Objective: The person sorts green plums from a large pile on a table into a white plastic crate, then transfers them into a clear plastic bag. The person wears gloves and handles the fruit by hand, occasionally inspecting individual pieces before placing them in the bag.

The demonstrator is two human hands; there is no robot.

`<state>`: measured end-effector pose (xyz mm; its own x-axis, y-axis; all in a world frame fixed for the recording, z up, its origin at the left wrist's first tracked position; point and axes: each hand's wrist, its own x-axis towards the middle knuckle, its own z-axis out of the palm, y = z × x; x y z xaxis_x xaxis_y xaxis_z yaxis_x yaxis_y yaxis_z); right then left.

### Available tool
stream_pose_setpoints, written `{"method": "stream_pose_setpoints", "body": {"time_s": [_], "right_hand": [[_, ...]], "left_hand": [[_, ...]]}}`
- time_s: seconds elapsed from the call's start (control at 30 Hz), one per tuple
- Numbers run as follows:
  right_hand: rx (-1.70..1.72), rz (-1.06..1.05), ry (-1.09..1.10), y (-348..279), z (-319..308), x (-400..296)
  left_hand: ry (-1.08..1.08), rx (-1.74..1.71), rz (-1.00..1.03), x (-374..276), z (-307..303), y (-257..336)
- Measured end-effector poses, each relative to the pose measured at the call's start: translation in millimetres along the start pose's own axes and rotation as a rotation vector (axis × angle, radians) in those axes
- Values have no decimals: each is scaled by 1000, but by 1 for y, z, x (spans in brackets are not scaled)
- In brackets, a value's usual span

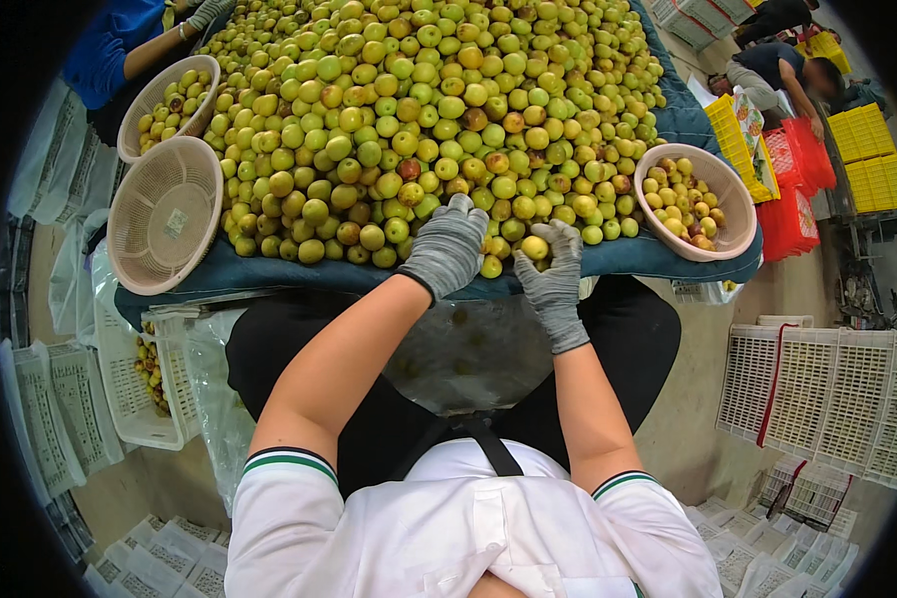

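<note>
A broad heap of yellow-green jujube fruits [433, 112], some with brown patches, covers a table padded with blue cloth [306, 280]. At the heap's near edge my left hand [450, 243], in a grey knit glove, has its back to the camera; its fingertips touch the fruits and what they may hold is hidden. To its right my right hand [553, 280], gloved alike, has its thumb and fingers around a yellow fruit [534, 247]. A pink plastic basket [744, 217] part full of fruits stands right of the heap, and an unfilled one [119, 232] stands at the left.
Another basket of fruits [125, 134] stands beside a co-worker's blue sleeve [112, 52]. White crates [108, 374] are at the lower left, with more crates [830, 389] at right. A person [766, 71] is by red and yellow crates [867, 172] at upper right.
</note>
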<state>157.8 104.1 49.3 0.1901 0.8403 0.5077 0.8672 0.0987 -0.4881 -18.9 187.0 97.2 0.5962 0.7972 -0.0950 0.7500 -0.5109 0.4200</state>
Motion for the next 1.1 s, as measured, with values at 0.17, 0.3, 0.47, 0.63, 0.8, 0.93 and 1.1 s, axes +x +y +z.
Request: {"method": "stream_pose_setpoints", "body": {"time_s": [0.17, 0.3, 0.47, 0.63, 0.8, 0.93, 1.1], "right_hand": [[1837, 1067, -120, -24, -15, -11], [2137, 1194, -195, -56, -18, -11], [2170, 1266, -269, -71, -12, -12], [1900, 1209, -363, -96, -10, -11], [1626, 970, -438, -109, -1, -17], [1576, 909, -440, -118, 0, -16], [1595, 1061, -562, -117, 1, -15]], "left_hand": [[149, -362, 48, -21, 1, -15], [-168, -1282, -220, -48, -23, -22], [-439, -2270, -176, -67, -18, -46], [-292, -2186, -379, -89, -11, -53], [-280, -2206, -419, -105, -1, -60], [-294, -2303, -436, -112, -15, -62], [-426, -2323, -303, -115, -8, -76]]}}
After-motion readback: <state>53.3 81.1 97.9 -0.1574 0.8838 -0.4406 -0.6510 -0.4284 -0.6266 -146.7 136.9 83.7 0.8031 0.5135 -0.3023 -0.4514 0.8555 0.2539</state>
